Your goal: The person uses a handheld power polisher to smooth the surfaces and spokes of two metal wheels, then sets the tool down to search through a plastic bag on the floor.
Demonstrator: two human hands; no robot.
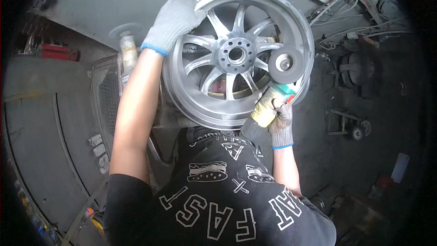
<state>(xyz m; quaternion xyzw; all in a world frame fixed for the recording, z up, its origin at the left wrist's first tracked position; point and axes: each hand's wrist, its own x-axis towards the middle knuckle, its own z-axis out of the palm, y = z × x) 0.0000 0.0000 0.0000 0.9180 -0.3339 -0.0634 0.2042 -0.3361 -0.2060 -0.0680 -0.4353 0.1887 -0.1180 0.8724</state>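
Grinding in hand: left hand (175,20) fingers clamp alloy wheel (236,54) rim; right hand (275,114) fingers wrap angle grinder (282,75); next needs steady disc contact.

The wheel rim (236,54) at upper centre is bare metal, smooth and brightly glossy along its lip and spokes. The grinder disc (285,65) right of the hub looks dull, matt grey. Both the left hand (175,20) and right hand (278,116) wear knitted cloth gloves, grey and soiled. The floor (364,164) looks rough, dark and grimy.
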